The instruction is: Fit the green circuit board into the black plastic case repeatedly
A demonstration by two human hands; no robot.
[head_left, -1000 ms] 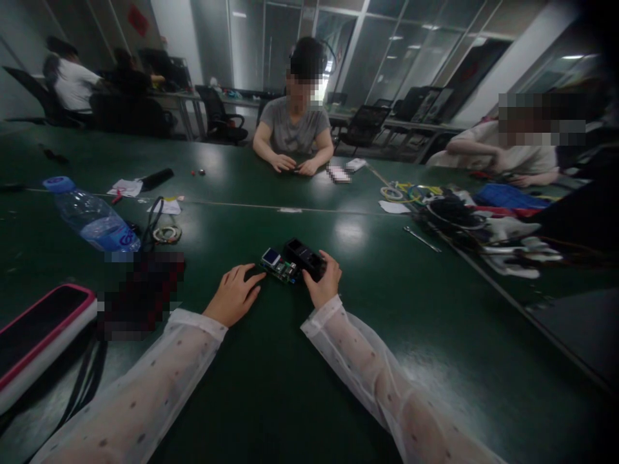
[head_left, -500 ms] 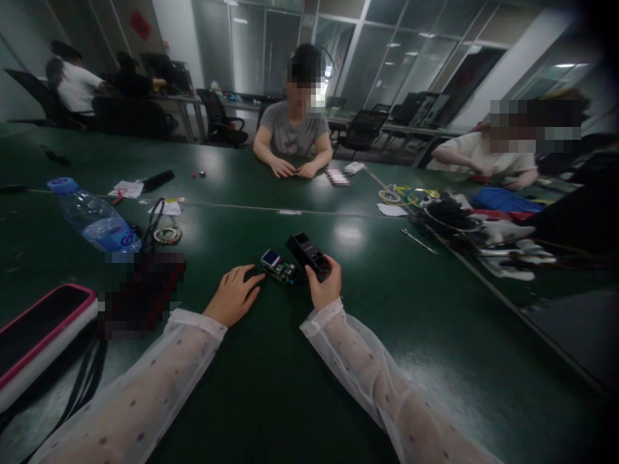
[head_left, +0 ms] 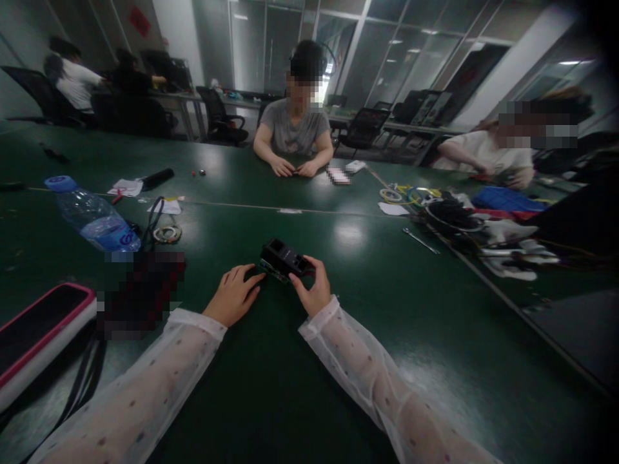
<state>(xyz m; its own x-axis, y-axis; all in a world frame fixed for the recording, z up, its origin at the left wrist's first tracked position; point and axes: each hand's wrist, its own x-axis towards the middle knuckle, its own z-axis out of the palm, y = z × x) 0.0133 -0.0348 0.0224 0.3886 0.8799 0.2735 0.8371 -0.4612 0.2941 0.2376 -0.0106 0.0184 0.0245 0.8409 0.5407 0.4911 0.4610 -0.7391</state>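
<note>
My right hand [head_left: 314, 285] grips a black plastic housing [head_left: 286, 255] by its right end, thumb in front and fingers behind. The housing lies over a small circuit board [head_left: 273, 269], whose edge shows along the near left side; most of the board is hidden. Whether the two are pressed together I cannot tell. My left hand [head_left: 235, 293] rests on the green table [head_left: 271, 386] with fingers spread, its index fingertip close to the board's left end, holding nothing.
A water bottle [head_left: 97, 219], a coil of wire [head_left: 167, 233] and a pink-edged device [head_left: 46, 335] lie on the left. On the right are a wrench [head_left: 420, 240] and a heap of cables [head_left: 454, 216]. A person [head_left: 293, 135] sits opposite, another [head_left: 488, 151] at the far right.
My right hand has moved the black housing left and down, from beside the circuit board to over it, covering the board's small screen. My left hand has stayed in place.
</note>
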